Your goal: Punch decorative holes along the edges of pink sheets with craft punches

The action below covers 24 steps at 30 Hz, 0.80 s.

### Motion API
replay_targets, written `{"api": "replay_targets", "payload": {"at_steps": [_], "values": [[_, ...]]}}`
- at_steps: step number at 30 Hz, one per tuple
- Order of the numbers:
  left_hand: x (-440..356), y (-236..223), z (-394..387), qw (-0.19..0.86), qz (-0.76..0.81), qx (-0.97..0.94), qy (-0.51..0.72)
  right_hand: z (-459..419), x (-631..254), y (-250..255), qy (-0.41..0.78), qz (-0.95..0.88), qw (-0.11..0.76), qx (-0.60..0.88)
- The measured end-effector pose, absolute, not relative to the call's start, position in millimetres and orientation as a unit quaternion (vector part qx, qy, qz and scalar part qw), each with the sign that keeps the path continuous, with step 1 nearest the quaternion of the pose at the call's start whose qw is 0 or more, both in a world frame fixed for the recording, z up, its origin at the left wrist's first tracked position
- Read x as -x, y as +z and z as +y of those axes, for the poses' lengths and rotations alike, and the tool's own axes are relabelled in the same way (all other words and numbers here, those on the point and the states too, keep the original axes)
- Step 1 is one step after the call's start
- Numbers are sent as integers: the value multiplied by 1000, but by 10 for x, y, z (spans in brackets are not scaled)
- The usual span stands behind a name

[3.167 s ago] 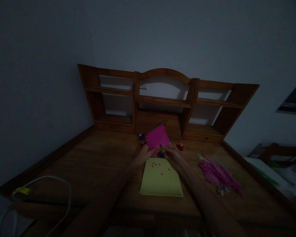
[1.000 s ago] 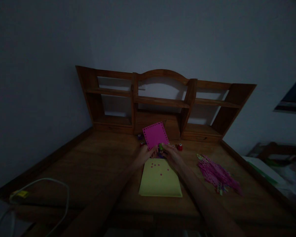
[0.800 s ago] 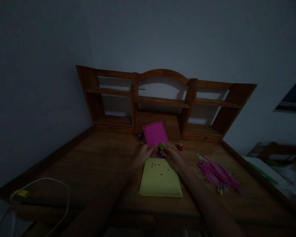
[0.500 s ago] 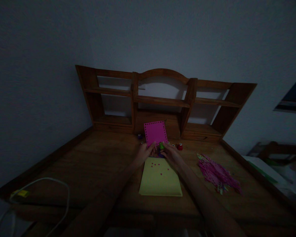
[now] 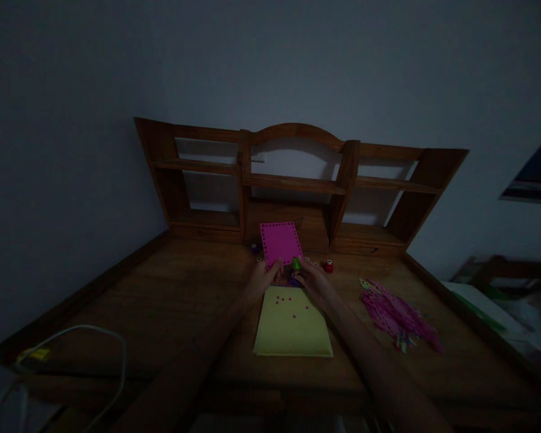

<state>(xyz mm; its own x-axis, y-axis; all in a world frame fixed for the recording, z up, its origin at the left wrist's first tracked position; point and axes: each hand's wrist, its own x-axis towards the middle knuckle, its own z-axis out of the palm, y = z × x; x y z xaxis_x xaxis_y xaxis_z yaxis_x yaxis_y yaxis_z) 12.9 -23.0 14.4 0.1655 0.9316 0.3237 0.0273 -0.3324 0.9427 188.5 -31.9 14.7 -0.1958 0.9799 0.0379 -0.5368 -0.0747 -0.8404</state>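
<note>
In dim light, my left hand pinches the bottom edge of a pink paper sheet with small holes along its border, holding it upright above the wooden desk. My right hand grips a small green paper punch at the sheet's lower right corner. A yellow sheet lies flat under both hands, dotted with several pink punched bits.
A wooden shelf unit stands at the desk's back. Small red and purple punches sit near the pink sheet. A pile of pink paper scraps lies to the right. A white cable loops at the front left.
The pink sheet has been turned from a tilted diamond to nearly straight upright. Both hands stay at its lower edge with the green punch at the corner.
</note>
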Motion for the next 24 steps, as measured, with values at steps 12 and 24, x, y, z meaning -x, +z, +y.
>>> {"api": "replay_targets", "payload": {"at_steps": [12, 24], "values": [[-155, 66, -211, 452, 359, -629, 521, -378, -1854, 179, 680, -390, 550, 288], [-139, 93, -244, 448, 369, -626, 520, -380, -1861, 176, 682, -393, 546, 287]]}}
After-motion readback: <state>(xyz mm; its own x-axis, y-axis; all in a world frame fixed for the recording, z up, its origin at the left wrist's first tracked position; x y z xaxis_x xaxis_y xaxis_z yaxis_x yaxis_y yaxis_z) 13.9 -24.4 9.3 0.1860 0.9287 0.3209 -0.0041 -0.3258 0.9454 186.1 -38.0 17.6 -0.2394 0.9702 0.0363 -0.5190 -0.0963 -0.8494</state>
